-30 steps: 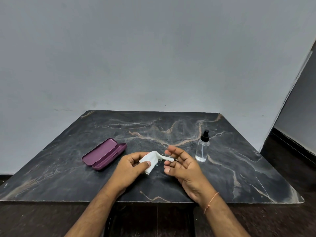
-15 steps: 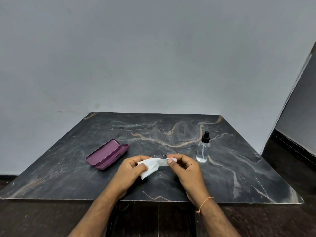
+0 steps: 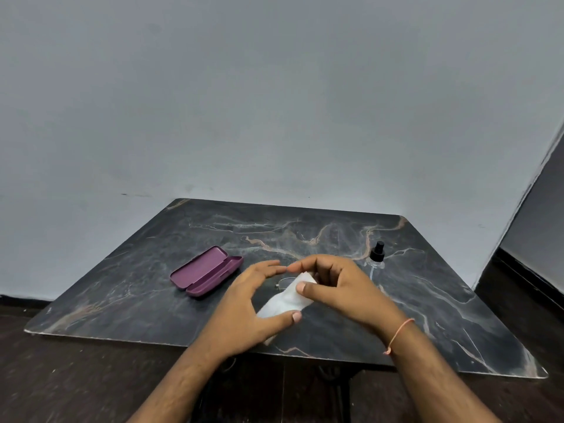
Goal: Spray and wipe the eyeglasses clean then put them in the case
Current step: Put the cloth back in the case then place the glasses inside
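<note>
Thin-rimmed eyeglasses (image 3: 285,282) are held low over the table between my hands, with only one lens and a bit of frame showing. A white cloth (image 3: 282,302) is wrapped over the rest. My right hand (image 3: 345,290) curls over the glasses, its thumb pressing the cloth onto them. My left hand (image 3: 250,303) holds the cloth's lower end between thumb and palm, its fingers stretched toward the right fingertips. The open purple case (image 3: 206,271) lies empty to the left. The clear spray bottle (image 3: 377,260) with a black top stands upright behind my right hand.
All of this sits on a dark marble table (image 3: 137,294) pushed against a grey wall. Its front edge runs just below my wrists, with dark floor in front. A dark doorway or wall panel (image 3: 537,227) stands at the right.
My hands have come closer together and the cloth now covers most of the glasses. My right hand has turned over them, thumb on the cloth. The head view has shifted slightly.
</note>
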A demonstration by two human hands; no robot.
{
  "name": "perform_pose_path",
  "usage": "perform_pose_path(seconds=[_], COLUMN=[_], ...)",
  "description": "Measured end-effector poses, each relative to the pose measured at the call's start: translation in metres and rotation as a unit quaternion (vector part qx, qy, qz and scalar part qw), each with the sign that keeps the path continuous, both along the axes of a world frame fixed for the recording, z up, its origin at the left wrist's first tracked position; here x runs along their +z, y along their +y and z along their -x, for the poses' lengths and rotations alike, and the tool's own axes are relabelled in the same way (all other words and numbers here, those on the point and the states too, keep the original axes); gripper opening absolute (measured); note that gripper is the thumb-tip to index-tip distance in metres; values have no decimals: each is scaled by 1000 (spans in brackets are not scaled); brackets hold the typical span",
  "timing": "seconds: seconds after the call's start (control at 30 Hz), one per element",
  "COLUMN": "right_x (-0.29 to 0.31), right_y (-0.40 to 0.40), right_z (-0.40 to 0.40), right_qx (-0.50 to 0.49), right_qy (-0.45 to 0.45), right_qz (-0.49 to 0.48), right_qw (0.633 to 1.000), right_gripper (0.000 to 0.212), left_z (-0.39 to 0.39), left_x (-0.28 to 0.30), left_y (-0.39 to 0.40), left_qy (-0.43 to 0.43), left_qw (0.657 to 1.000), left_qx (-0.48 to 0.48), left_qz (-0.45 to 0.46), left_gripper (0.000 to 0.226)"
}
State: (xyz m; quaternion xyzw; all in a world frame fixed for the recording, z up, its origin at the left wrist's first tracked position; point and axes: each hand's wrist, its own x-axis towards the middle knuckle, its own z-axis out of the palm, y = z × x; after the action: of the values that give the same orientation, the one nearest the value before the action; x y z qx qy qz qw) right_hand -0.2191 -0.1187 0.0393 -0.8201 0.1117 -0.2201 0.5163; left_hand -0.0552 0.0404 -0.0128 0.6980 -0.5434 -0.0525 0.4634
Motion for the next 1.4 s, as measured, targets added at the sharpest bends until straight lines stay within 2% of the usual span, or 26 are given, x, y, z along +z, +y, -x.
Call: perform_pose_path(seconds=[0.13, 0.23, 0.3, 0.43, 0.57, 0.7, 0.77, 0.9, 1.0, 1.13, 1.27, 1.4], right_x=[24, 33, 34, 29, 26, 20, 17, 12, 9, 3, -5, -10], right_y=[7, 8, 9, 6, 6, 6, 4, -4, -10, -19, -28, -37], right_z=[-12, -22, -31, -46, -67, -96, -111, -145, -174, -207, -231, -247], right_qx=[16, -8, -22, -50, -62, -54, -49, -30, -11, -9, -9, -27], right_qy=[24, 34, 36, 20, 14, 29, 45, 89, 128, 179, 233, 270], right_qz=[22, 30, 15, -26, -74, -122, -139, -153, -137, -92, -43, 19], right_qw=[999, 999, 999, 998, 995, 991, 988, 984, 982, 980, 971, 962], right_gripper=[27, 26, 25, 25, 24, 24, 25, 25, 21, 14, 13, 17], left_z=[1, -8, -17, -31, -54, -76, -88, -113, -126, -142, -150, -156], left_x=[15, 13, 11, 12, 6, -4, -11, -25, -29, -33, -38, -38], left_y=[6, 11, 18, 30, 40, 47, 49, 51, 51, 52, 48, 40], left_qy=[30, 41, 70, 192, 230, 209, 191, 111, 72, 75, 101, 84], left_qw=[999, 999, 997, 981, 972, 975, 978, 976, 972, 963, 961, 958], left_qx=[-25, -15, -7, 11, 39, 65, 84, 182, 218, 257, 256, 269], left_qz=[-12, -17, -11, 11, 35, 33, 32, 35, 47, 27, -3, -49], left_gripper=[28, 20, 20, 25, 35, 65, 68, 70, 57, 19, 12, 14])
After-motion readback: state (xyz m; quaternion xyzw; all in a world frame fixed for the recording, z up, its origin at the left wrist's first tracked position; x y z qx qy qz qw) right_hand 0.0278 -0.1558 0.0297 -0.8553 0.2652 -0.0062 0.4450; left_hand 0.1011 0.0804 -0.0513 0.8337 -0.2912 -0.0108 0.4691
